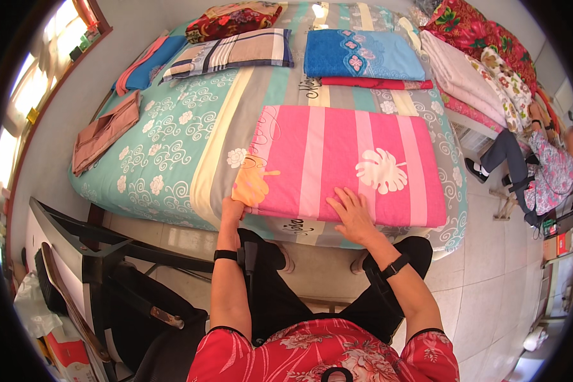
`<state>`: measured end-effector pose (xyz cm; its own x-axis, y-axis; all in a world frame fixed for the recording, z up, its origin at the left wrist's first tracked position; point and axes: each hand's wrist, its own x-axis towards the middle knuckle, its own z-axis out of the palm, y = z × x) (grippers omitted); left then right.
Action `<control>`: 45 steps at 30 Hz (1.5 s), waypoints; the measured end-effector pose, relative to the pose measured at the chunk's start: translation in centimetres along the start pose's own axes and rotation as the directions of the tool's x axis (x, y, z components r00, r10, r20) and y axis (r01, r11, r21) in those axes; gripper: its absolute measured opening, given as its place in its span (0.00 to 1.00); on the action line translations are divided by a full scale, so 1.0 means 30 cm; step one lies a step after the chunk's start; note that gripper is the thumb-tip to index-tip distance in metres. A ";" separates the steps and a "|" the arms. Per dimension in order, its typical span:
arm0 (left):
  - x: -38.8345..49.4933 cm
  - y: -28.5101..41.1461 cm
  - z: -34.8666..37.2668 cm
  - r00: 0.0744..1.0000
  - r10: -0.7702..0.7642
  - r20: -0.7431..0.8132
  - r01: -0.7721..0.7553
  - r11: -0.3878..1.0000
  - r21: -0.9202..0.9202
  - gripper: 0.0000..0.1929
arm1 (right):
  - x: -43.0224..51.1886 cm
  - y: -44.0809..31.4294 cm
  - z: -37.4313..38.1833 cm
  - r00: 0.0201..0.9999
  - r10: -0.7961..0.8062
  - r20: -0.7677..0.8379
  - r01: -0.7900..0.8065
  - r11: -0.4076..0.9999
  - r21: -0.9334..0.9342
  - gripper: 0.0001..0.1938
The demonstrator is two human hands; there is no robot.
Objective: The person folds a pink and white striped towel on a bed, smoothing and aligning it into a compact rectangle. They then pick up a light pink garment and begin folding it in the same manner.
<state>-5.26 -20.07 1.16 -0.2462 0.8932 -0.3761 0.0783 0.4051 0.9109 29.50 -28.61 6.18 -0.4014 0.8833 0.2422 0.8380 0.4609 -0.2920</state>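
Observation:
Before me on the bed lies a folded pink striped cloth (315,157) with pale leaf prints, a bed sheet or cover. My left hand (234,208) grips its near left corner, the fingers partly hidden under the edge. Flat near the middle of its front edge rests my right hand (354,215), fingers spread on the fabric. A floral patterned bedspread (172,138) in teal, grey and cream is beneath the cloth.
Behind lie a blue folded cloth (367,55), a plaid pillow (229,50) and a red folded blanket (238,19). Brown folded fabric (106,133) is left. A person (549,167) sits at right beside stacked bedding (463,76). A black metal frame (95,258) stands near left.

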 end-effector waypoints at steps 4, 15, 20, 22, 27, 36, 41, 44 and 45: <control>-0.005 0.007 0.001 0.999 0.037 0.013 -0.037 0.999 -0.001 0.06 | -0.001 0.017 0.019 1.000 -0.013 -0.014 0.013 1.000 -0.027 0.39; -0.034 0.029 0.003 1.000 -0.001 -0.013 0.002 0.997 0.082 0.07 | 0.035 0.075 0.023 0.997 -0.023 -0.070 0.024 1.000 0.007 0.31; 0.007 -0.008 0.002 0.999 0.049 0.008 -0.049 0.999 -0.008 0.07 | 0.026 0.074 0.044 0.991 -0.079 -0.108 0.063 0.987 -0.150 0.28; 0.014 -0.014 0.001 0.998 0.058 0.007 -0.058 0.998 -0.011 0.07 | 0.017 0.083 0.045 0.987 -0.091 -0.131 0.064 0.978 -0.200 0.27; 0.009 -0.010 -0.002 0.999 0.021 0.025 -0.020 0.999 -0.042 0.08 | -0.025 0.153 0.003 0.987 -0.068 -0.145 0.011 0.932 -0.362 0.27; 0.013 -0.018 -0.003 0.999 0.051 0.010 -0.051 0.999 0.009 0.08 | -0.190 0.318 -0.166 0.999 -0.032 -0.035 0.007 0.833 -0.554 0.25; 0.008 -0.018 -0.004 0.998 0.062 0.004 -0.062 0.998 -0.017 0.07 | -0.155 0.393 -0.334 0.980 -0.189 0.058 0.194 0.866 -0.460 0.17; 0.014 -0.031 -0.016 0.999 0.043 0.013 -0.042 0.998 -0.042 0.06 | -0.130 0.412 -0.396 0.979 -0.203 -0.025 0.165 0.854 -0.493 0.15; 0.017 -0.039 -0.024 0.997 0.053 0.047 -0.051 0.998 -0.034 0.06 | -0.131 0.410 -0.393 0.987 -0.137 -0.080 0.079 0.861 -0.502 0.15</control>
<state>-6.17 -20.22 0.01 -0.1958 0.9215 -0.3353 0.0577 0.3522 0.9341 45.74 -27.41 12.55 -0.4818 0.8021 0.3528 0.8755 0.4236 0.2325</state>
